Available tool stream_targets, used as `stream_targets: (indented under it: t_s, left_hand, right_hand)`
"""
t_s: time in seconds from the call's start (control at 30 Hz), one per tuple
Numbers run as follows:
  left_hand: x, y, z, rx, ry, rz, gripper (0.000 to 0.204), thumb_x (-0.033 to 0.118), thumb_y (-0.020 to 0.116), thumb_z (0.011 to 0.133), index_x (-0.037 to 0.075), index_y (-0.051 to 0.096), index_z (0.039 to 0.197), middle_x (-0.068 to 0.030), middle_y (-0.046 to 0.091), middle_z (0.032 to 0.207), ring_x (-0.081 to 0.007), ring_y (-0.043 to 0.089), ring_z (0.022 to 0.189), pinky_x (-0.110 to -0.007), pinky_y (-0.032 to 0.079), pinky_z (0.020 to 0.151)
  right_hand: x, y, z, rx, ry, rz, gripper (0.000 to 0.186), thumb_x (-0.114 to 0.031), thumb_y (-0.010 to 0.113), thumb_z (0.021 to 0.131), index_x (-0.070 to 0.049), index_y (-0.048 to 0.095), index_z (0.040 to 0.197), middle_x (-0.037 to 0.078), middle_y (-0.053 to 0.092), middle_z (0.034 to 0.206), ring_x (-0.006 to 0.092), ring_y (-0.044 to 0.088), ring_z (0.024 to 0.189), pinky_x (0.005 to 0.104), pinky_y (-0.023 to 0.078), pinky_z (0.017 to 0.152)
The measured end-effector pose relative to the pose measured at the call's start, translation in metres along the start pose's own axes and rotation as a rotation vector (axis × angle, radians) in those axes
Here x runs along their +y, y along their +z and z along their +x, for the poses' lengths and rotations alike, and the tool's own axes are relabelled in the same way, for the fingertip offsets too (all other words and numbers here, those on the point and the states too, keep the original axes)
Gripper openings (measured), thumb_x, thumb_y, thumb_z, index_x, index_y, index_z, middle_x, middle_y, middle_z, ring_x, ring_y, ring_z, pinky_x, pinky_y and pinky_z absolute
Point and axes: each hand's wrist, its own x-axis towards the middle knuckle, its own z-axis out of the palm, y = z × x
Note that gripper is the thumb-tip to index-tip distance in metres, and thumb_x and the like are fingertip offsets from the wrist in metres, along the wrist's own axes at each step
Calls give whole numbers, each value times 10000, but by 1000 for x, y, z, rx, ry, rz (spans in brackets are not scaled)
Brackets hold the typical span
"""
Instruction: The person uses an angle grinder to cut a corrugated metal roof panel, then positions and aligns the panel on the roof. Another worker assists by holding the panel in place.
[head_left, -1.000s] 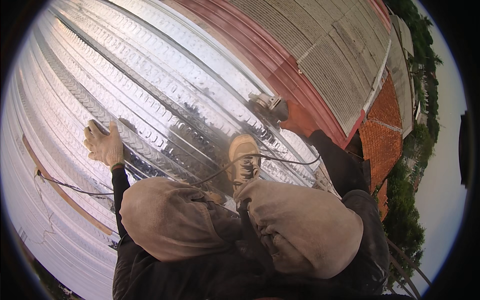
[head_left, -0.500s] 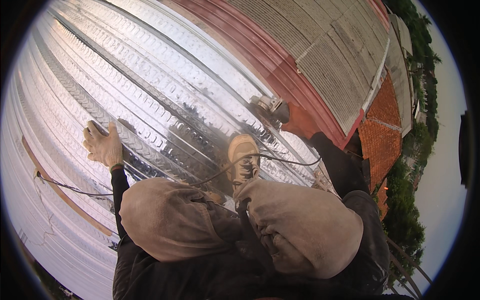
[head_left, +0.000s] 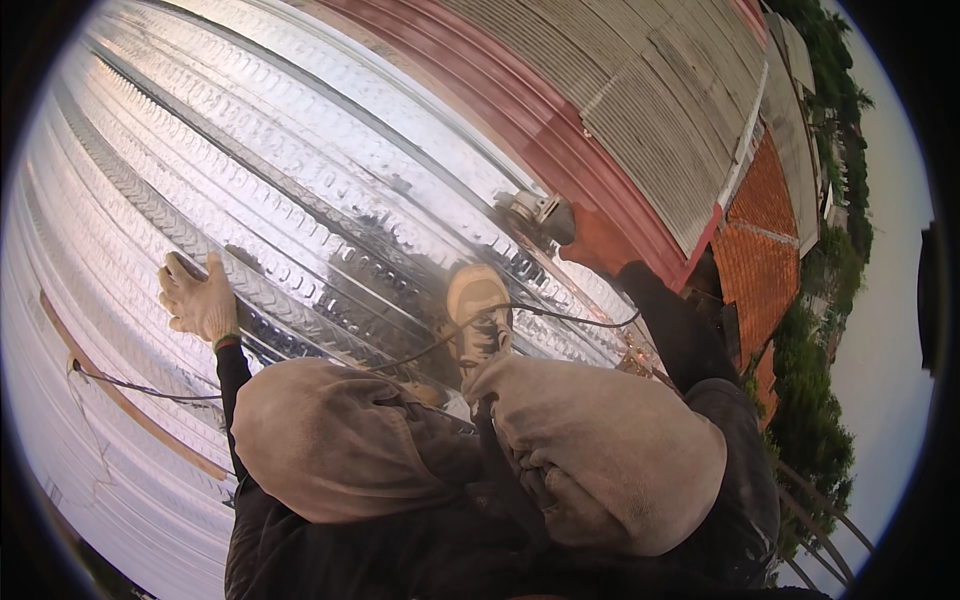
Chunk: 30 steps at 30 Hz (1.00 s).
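My right hand (head_left: 592,241), in an orange-red glove, is wrapped round an angle grinder (head_left: 537,212) with a metallic head. The grinder's head is at the edge of the shiny, ribbed metal sheet (head_left: 300,130), close to a red roof strip; its disc is hard to make out. Thin orange streaks, like sparks (head_left: 634,352), show between the grinder and my right forearm. On the far left, my left hand (head_left: 203,302) wears a pale knitted glove. Its fingers are spread over the sheet, and I cannot tell whether the palm presses on it. A dark cable (head_left: 430,345) crosses by my shoe.
My beige shoe (head_left: 478,308) stands on the metal between my bent knees. Beyond the red strip (head_left: 560,140) lies a grey corrugated roof (head_left: 670,110). Orange tiles (head_left: 765,215) and trees (head_left: 815,380) are at the right. A brown strip (head_left: 130,385) lies at the left.
Orange streaks now show between the grinder and my right forearm. My left hand and the sheet sit slightly further left and lower in the picture. The right hand has barely moved.
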Motion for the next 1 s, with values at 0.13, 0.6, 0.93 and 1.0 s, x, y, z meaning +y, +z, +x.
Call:
stream_targets:
  t_s: [0.13,0.6,0.93,1.0]
  left_hand:
    - [1,-5,1,-47,-10,3,893,648,691,977,249,427,1730,-121,379,1805,-459,339,1650,-719,297,1261]
    - [3,-9,2,-62,-9,-5,890,630,692,976,236,434,1731,-144,368,1809,-440,327,1665,-701,280,1286]
    - [0,-7,1,-62,-4,-3,894,635,684,978,224,434,1732,-148,377,1800,-443,337,1659,-710,290,1276]
    - [0,-6,2,-58,-3,0,893,638,682,979,225,434,1731,-149,377,1799,-446,336,1658,-711,292,1275]
  right_hand:
    - [-6,-3,1,6,-1,-26,608,-241,857,782,73,652,1260,356,745,1174,514,734,1137,562,580,987]
    - [-8,-7,0,-11,21,-97,594,-229,852,771,59,664,1255,339,756,1183,506,741,1136,557,589,994]
    - [2,-3,-6,-22,20,-93,559,-225,843,782,70,660,1221,339,759,1110,514,747,1091,566,590,969]
    - [3,-3,-8,-15,12,-92,557,-224,842,780,70,658,1216,341,758,1105,513,747,1089,568,588,969]
